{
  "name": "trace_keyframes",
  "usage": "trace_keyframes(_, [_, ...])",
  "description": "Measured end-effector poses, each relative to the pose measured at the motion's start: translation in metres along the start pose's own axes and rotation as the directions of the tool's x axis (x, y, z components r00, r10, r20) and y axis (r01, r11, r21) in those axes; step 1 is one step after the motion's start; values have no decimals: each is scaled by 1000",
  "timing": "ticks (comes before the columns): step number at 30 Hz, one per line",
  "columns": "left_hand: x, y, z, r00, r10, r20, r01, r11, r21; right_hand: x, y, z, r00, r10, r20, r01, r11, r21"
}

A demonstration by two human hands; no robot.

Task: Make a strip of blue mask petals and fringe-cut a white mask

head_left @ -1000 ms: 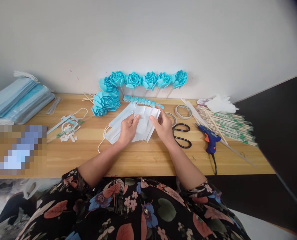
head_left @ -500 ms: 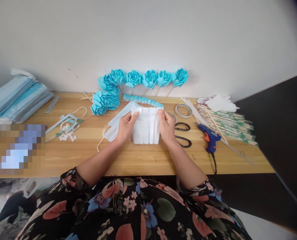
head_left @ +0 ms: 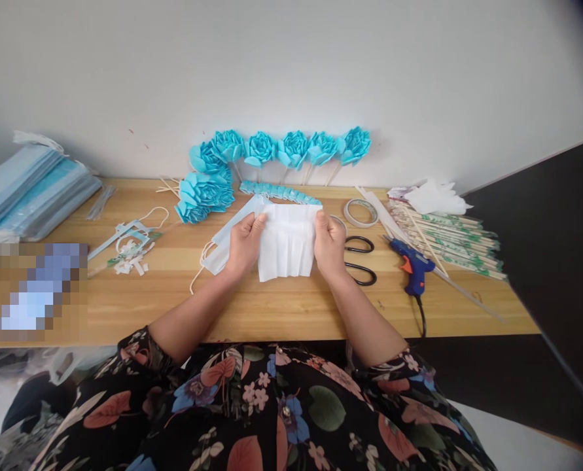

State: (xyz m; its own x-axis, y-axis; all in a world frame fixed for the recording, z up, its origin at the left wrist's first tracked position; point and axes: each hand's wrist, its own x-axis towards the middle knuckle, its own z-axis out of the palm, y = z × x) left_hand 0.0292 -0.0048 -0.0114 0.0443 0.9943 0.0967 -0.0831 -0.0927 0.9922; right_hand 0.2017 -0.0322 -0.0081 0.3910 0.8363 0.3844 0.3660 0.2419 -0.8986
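Note:
Between my two hands a white pleated sheet of face-mask fabric (head_left: 287, 242) is stretched flat above the table, its ear loops not visible. My left hand (head_left: 245, 241) pinches its left edge, thumb on top. The right edge is gripped by my right hand (head_left: 329, 242) in the same way. Beneath and beside my left hand lies a pale blue face mask (head_left: 227, 242) with white ear loops. Just right of my right hand show the black handles of scissors (head_left: 360, 274), their blades hidden. A strip of small blue folded pieces (head_left: 279, 191) lies behind the sheet.
Several blue fabric flowers (head_left: 292, 149) on sticks stand along the wall. A blue glue gun (head_left: 413, 263), a tape roll (head_left: 360, 213) and wrapped chopsticks (head_left: 448, 239) lie right. Mask stacks (head_left: 36, 186), white scraps (head_left: 133, 257) and a pixelated patch (head_left: 43, 288) are left.
The pleats of the white sheet have spread open near its top edge, and the sheet is pulled slightly wider. My hands still grip its sides; the view has shifted slightly.

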Motion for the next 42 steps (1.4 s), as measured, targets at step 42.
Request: trace_keyframes(42, [6, 0, -2, 998, -25, -63, 19, 996, -84, -1, -2, 1, 975, 27, 222, -54, 992, 113])
